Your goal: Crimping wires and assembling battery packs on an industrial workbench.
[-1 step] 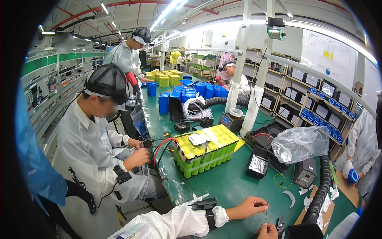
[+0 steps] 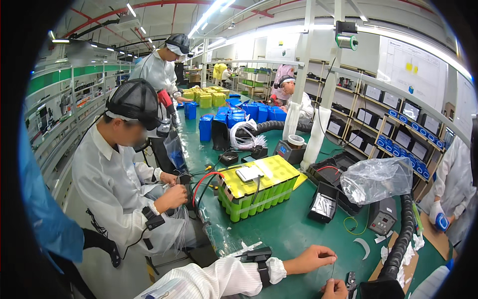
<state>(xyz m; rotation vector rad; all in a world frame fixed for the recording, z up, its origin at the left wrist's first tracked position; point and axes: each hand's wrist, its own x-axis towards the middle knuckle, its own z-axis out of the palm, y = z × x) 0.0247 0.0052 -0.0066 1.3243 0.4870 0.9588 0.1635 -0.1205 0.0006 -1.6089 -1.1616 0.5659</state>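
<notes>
My left hand [image 2: 312, 259], reaching in from the lower left in a white sleeve, pinches the upper end of a thin dark wire [image 2: 333, 270]. Below it, at the lower edge, my right hand [image 2: 335, 289] has thumb and finger closed at the wire's lower end; most of that hand is cut off. The wire runs nearly straight between the two pinches, above the green tabletop [image 2: 294, 234]. Just right of my right hand lies a dark hand tool [image 2: 351, 283], partly cut off, its kind unclear.
A large green-cell battery pack [image 2: 256, 187] with a yellow top stands ahead. Right of it are a black box [image 2: 322, 203] of white pieces, a plastic bag [image 2: 376, 180], a control unit [image 2: 382, 218] and a black corrugated hose [image 2: 398, 244]. A co-worker [image 2: 117, 164] sits at left handling white wires.
</notes>
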